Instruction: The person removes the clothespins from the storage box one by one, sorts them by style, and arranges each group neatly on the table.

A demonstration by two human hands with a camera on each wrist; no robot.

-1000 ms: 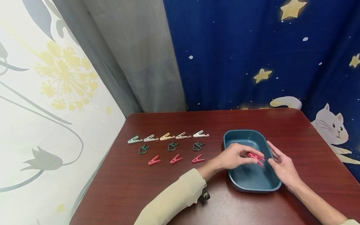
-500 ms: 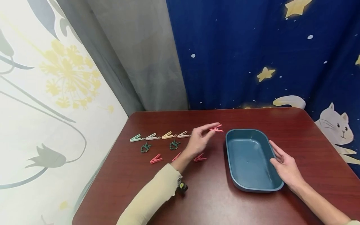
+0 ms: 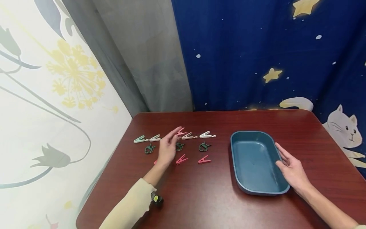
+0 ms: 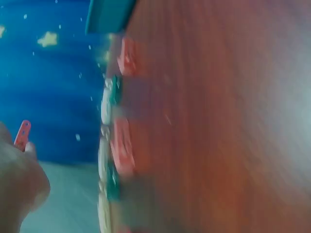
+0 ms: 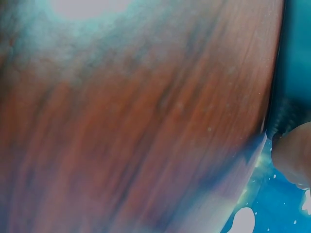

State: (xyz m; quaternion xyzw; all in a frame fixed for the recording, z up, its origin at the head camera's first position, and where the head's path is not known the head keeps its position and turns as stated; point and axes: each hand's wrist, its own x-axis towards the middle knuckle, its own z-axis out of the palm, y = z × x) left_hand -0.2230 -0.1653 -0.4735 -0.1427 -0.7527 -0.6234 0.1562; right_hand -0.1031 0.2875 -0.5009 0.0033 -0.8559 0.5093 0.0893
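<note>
In the head view, my left hand (image 3: 167,149) pinches a pink clothespin (image 3: 180,132) over the back row of pegs. The left wrist view also has this pink clothespin (image 4: 23,133) at the fingertips. My right hand (image 3: 293,171) holds the right rim of a blue plastic basin (image 3: 235,178), thumb over the edge and fingers along the outside. The basin's inside is bare. Beneath the left hand, a yellow clothespin is hidden. Nearby lie a beige clothespin (image 3: 188,136) and a white clothespin (image 3: 207,135).
Farther left lie a mint clothespin (image 3: 140,139) and another white clothespin (image 3: 155,138). Dark green ring-shaped clips, one of them this clip (image 3: 204,146), form a middle row. Pink clothespins, including this pink clothespin (image 3: 204,160), lie in front. Curtains (image 3: 243,63) hang behind the table (image 3: 206,197).
My left hand has moved from over the basin to the left, across the table, with the pink clothespin in its fingers. The right hand stays at the basin rim.
</note>
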